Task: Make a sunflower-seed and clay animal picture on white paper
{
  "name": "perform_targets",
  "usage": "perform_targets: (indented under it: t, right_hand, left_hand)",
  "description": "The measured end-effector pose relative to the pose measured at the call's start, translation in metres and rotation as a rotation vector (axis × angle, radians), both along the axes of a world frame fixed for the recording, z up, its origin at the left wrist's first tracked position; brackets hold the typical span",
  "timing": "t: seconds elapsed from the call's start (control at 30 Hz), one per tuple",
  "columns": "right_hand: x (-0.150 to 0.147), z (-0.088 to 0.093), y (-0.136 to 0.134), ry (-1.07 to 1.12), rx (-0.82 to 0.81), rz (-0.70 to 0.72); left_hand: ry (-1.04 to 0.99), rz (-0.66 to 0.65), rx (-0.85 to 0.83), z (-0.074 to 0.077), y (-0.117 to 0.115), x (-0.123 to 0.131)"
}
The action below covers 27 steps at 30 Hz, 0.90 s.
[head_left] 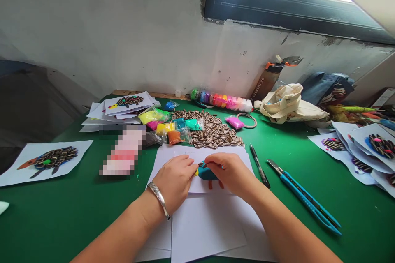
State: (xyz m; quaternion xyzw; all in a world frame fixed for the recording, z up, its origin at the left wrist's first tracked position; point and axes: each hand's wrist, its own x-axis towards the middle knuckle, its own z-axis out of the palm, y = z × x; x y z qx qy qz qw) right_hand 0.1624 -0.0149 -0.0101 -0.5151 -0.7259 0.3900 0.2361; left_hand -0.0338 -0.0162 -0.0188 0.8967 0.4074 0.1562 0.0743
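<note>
White paper sheets (210, 226), stacked; on top, blue clay bird shape (205, 174), partly covered by right hand (230, 170), thumb and fingertips pinched together, contents indistinct. Left hand (176, 178): fingers bent beside shape's yellow head (196, 172), hold unclear. Beyond: slim black pen (259, 165), heaped striped seeds (212, 129).

Up top we've got a dark-framed window (277, 9), set in a scuffed grey wall (108, 28). Below it, we spot a brown lettered bottle (267, 80), a cream cloth bag (291, 104) just beside, and a dark blue bag (319, 87) behind. Nearer us, on the green bench (77, 205), lie a pen (259, 165) and a blue cutter (305, 197), blade showing!
</note>
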Motion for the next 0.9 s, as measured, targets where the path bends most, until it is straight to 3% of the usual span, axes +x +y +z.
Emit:
perform_targets:
  t: [0.23,0.9]
  right_hand:
    - [-0.006,-0.004,0.002,-0.166,0.245,-0.012]
    - [-0.011,-0.023,0.004,-0.294,0.411,0.024]
  left_hand:
    - [0.016,0.004,-0.011,-0.001,0.001,0.001]
    - [0.017,0.014,-0.010,-0.013,0.002,-0.002]
